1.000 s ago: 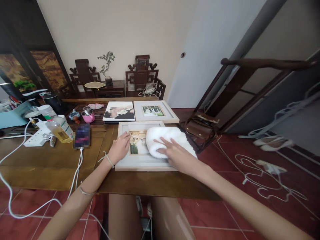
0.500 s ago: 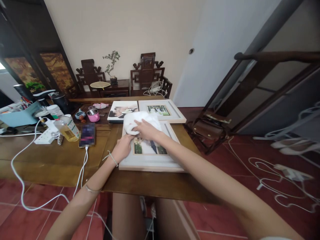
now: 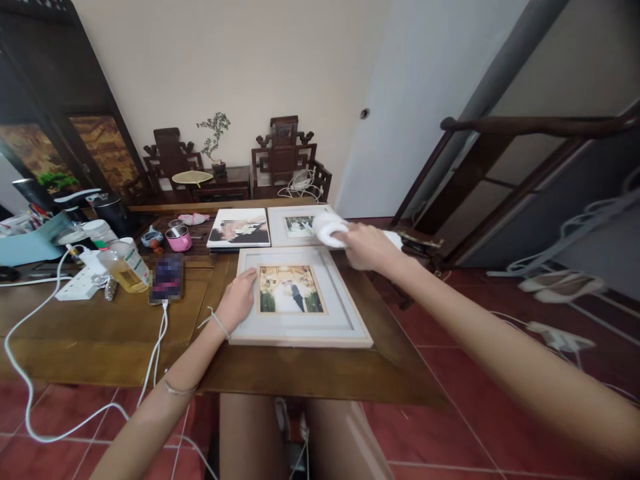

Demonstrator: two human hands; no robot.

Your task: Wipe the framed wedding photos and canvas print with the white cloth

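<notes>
A white picture frame [image 3: 340,313] with a photo lies flat on the wooden table [image 3: 100,327] in front of me. My left hand [image 3: 239,299] rests flat on the frame's left border, fingers spread. My right hand [image 3: 367,245] is past the frame's far right corner, closed around a white cloth [image 3: 327,230] that it holds above a second white frame [image 3: 280,233] further back. Beside that second frame lies a frameless photo print [image 3: 239,227].
A phone [image 3: 167,278] on a white cable, a bottle of yellow liquid [image 3: 125,267], a power strip [image 3: 77,283], a pink pot [image 3: 177,238] and other clutter fill the table's left. Carved chairs [image 3: 285,157] stand against the wall. Cables trail over the red tile floor at right.
My right hand wiped the cloth from the near frame's right side to its top left, then carried it off to the far right, above the second frame. My left hand stayed put.
</notes>
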